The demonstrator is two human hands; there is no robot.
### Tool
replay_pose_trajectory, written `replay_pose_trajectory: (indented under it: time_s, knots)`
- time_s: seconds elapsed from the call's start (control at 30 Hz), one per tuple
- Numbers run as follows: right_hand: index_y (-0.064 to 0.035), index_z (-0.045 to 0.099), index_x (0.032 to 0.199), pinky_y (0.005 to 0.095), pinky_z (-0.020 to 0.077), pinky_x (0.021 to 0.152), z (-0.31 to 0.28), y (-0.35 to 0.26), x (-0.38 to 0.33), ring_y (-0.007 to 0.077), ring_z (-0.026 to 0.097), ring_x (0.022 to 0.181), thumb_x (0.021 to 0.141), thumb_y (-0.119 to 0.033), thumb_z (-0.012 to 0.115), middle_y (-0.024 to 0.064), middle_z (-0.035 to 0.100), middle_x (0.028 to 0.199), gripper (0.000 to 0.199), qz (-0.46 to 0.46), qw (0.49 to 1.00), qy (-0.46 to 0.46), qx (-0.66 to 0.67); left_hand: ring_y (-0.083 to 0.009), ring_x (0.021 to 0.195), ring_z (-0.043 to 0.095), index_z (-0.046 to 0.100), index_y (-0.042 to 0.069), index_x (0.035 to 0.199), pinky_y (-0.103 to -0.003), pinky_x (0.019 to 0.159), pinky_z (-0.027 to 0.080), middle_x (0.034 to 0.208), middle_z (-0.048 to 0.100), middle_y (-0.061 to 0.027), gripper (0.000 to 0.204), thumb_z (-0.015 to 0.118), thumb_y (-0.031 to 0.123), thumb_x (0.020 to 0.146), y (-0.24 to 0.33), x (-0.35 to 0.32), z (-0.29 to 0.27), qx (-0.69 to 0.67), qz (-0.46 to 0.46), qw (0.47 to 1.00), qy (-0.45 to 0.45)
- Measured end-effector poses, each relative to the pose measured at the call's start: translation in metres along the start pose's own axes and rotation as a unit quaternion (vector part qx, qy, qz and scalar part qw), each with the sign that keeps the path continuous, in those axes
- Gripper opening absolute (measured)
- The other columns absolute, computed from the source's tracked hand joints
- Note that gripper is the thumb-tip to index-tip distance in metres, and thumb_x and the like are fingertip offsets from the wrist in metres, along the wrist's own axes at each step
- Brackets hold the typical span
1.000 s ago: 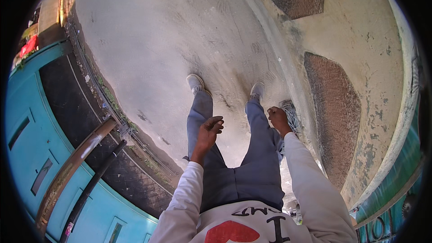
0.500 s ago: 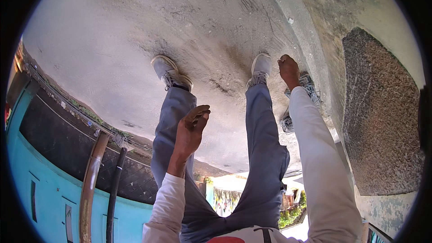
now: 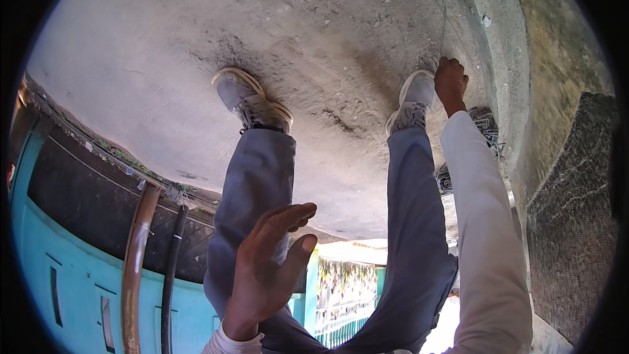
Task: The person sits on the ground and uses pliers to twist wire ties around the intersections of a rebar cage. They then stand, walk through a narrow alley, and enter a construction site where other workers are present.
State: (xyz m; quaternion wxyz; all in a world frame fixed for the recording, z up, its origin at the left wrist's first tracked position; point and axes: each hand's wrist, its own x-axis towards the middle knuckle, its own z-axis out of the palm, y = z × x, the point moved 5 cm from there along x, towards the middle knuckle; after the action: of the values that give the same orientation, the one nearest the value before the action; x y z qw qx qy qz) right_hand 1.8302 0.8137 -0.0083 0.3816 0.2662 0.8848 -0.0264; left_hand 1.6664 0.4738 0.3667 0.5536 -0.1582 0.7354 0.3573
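Observation:
My left hand is raised in front of my left leg, thumb apart from the curved fingers, with nothing visible in it. At the end of a stretched arm, my right hand is closed, low down beside the toe of my right shoe. Whatever its fingers may hold is hidden. Close to the right wrist lies a bundle of bent grey wire, partly covered by my sleeve. A second wire bundle sits nearer, between my right leg and forearm.
I stand on a dusty concrete floor, my left shoe planted apart from the right. A raised concrete edge curves along the right, with a dark rough mat beyond it. Left are a turquoise wall, a brown pole and a black pipe.
My left hand has come nearer and lower in the picture, its thumb and fingers spreading. My right hand, still closed, has shifted up and right; the view has shifted too.

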Motion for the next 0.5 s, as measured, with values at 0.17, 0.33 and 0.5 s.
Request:
replay_pose_trajectory:
  time_s: [0.17,0.33,0.5]
  knots:
    - [-0.0052,0.056,0.104,0.0477,0.0486,0.083,-0.038,-0.02,-0.059,0.04,0.058,0.097,0.091,-0.013,0.055,0.0184,0.058,0.104,0.016,-0.155,0.962,0.045,0.219,-0.0194,0.102,0.062,0.062,0.003,0.122,-0.032,0.091,0.048,0.111,0.066,-0.0115,0.033,0.066,0.013,0.092,-0.004,0.003,0.004,-0.026,0.017,0.999,-0.027]
    - [-0.0028,0.054,0.108,0.0429,0.0504,0.081,-0.09,-0.082,-0.095,0.035,0.062,0.095,0.093,-0.013,0.054,0.018,0.059,0.105,0.018,-0.169,0.938,0.003,0.302,-0.023,0.095,0.065,0.061,0.005,0.121,-0.034,0.084,0.051,0.107,0.066,-0.0131,0.031,0.065,0.012,0.091,-0.01,0.008,0.002,-0.018,0.058,0.998,-0.018]
    - [-0.003,0.05,0.103,0.0319,0.0518,0.068,-0.098,-0.147,-0.105,0.0198,0.063,0.077,0.099,-0.014,0.048,0.0104,0.06,0.097,0.012,0.045,0.739,-0.107,0.664,-0.0228,0.091,0.066,0.06,0.004,0.12,-0.034,0.08,0.052,0.105,0.067,-0.0132,0.03,0.065,0.012,0.091,-0.015,0.015,-0.001,-0.018,0.067,0.998,-0.009]
